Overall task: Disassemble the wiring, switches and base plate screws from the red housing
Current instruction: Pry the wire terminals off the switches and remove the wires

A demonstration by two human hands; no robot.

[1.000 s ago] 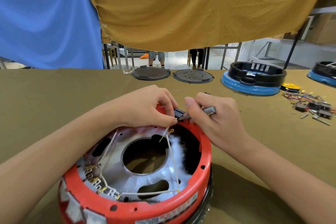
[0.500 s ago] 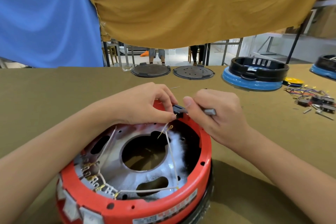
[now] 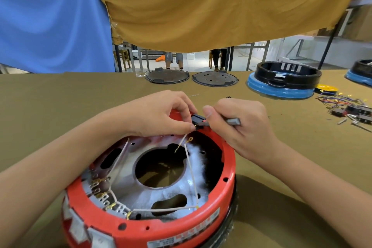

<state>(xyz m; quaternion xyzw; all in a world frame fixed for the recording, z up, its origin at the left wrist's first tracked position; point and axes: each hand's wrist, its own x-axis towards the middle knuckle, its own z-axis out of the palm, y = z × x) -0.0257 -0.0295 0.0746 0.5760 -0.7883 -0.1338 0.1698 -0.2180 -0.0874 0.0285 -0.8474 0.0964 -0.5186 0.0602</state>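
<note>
1. Red housing (image 3: 161, 229) sits upside down on the olive-covered table (image 3: 60, 106), right at the near edge, with the silvery base plate (image 3: 181, 189) showing inside the rim.
2. Left hand (image 3: 159, 115) is curled over the far rim, thumb and fingertips pinching a small black switch (image 3: 198, 120) right where a wire meets it.
3. Right hand (image 3: 241, 125) has its fingers wrapped round a grey-handled tool (image 3: 233, 121); the tip end is against the same switch, though I can't tell exactly where it bites.
4. White wires (image 3: 191, 169) run from the switch down across the plate to a row of brass terminals (image 3: 104, 197) on the near-left side. One loose lead with a ring end hangs over the centre hole.
5. Further back: two dark round plates (image 3: 167, 76), and a black-and-blue housing (image 3: 281, 84) to the right.
6. Far right there's a heap of coloured wires, switches and screws (image 3: 348, 108), well apart from the hands.
</note>
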